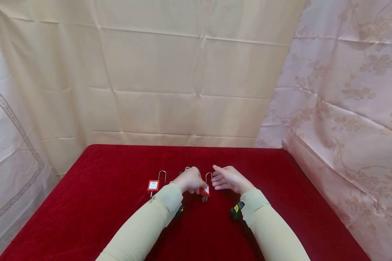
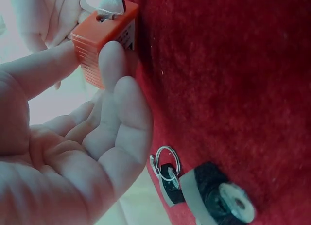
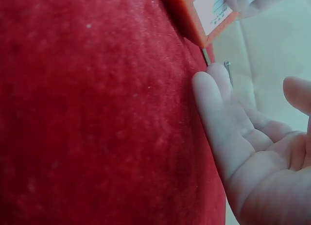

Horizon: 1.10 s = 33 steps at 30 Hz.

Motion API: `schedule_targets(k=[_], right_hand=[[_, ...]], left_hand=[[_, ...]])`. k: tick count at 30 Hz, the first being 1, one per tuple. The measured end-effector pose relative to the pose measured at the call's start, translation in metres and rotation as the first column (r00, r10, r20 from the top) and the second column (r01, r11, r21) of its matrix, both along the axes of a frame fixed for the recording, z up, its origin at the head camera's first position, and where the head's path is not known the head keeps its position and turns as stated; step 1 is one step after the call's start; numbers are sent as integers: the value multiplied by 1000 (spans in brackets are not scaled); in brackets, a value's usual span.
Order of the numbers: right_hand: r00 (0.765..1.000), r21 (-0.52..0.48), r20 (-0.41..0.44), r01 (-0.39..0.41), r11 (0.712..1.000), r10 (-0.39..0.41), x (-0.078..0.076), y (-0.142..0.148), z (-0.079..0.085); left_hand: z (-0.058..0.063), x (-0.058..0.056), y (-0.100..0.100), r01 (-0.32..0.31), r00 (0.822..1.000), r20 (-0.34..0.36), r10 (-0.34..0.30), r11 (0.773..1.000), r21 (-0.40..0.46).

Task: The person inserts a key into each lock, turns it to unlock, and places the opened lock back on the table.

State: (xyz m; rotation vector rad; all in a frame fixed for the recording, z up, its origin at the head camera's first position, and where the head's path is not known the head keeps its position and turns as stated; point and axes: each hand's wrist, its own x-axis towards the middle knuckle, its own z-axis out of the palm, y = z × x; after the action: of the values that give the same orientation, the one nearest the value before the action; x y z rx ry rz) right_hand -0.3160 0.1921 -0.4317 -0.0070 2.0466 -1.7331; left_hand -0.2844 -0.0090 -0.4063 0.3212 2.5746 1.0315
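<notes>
My left hand [image 1: 190,180] pinches an orange-red padlock [image 2: 99,38] by its body, between thumb and fingers. A silver key [image 2: 108,2] sits in the keyhole, and a white label [image 3: 212,12] covers one face. The open metal shackle [image 1: 206,177] points away from me in the head view. Beside it, my right hand [image 1: 230,179] has its fingers extended and palm turned toward the padlock. In the right wrist view, its fingertips [image 3: 206,84] are right at the shackle's end; the thumb stands apart.
Another red padlock [image 1: 153,185] with its shackle open lies on the red cloth [image 1: 117,163] to the left, a key at its bottom. Partly hidden by my left hand are a black-and-grey object with a silver disc [image 2: 236,202] and a metal ring [image 2: 179,166]. Curtains [image 1: 170,72] stand behind.
</notes>
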Motion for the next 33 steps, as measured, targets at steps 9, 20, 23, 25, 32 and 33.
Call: schedule_targets(k=[9, 20, 23, 25, 32, 33], right_hand=[[1000, 24, -17, -8, 1000, 9, -1, -3, -7], [984, 75, -178, 28, 997, -15, -1, 3, 12], [958, 90, -284, 75, 993, -46, 2, 7, 25], [928, 96, -367, 114, 989, -72, 6, 10, 34], [746, 169, -663, 226, 959, -59, 21, 24, 54], [717, 191, -695, 250, 949, -49, 23, 26, 55]], left_hand=[[4, -3, -1, -57, 998, -12, 57, 994, -97], [29, -2, -16, -54, 969, -247, 8, 982, -183], [43, 1, -24, -66, 951, -307, 22, 989, -134], [50, 4, -30, -73, 941, -336, 31, 991, -115], [59, 16, -58, -95, 836, -549, -1, 985, -146], [59, 18, -64, -102, 823, -568, 5, 985, -139]])
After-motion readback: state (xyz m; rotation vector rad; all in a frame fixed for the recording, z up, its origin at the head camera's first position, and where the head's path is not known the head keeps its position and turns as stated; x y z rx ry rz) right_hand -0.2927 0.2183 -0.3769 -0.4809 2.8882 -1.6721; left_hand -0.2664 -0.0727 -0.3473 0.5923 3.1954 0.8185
